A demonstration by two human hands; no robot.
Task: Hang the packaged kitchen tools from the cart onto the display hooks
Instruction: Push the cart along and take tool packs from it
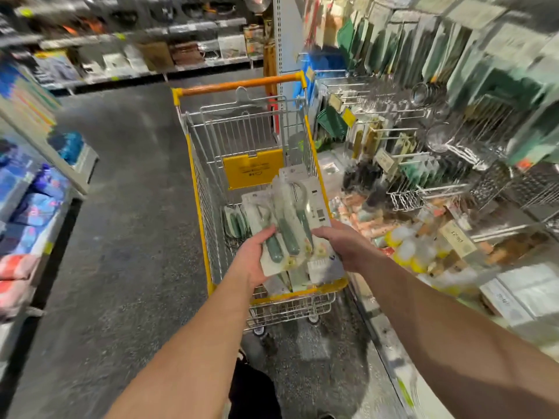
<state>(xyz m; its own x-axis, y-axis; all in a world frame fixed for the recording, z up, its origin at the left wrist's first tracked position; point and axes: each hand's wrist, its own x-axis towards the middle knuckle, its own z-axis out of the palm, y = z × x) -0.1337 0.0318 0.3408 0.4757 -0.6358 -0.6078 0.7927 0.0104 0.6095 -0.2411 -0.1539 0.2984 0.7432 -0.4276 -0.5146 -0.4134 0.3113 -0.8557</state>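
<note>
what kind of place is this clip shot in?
Most likely a retail store aisle, housewares section. A yellow-framed shopping cart stands in the aisle, display hooks on the right carry packaged utensils with price tags, and stocked shelves run along the back. Both hands hold packaged kitchen tools over the cart.

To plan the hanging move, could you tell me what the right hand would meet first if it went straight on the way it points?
Probably nothing new: the right hand already holds the packaged tools.
</note>
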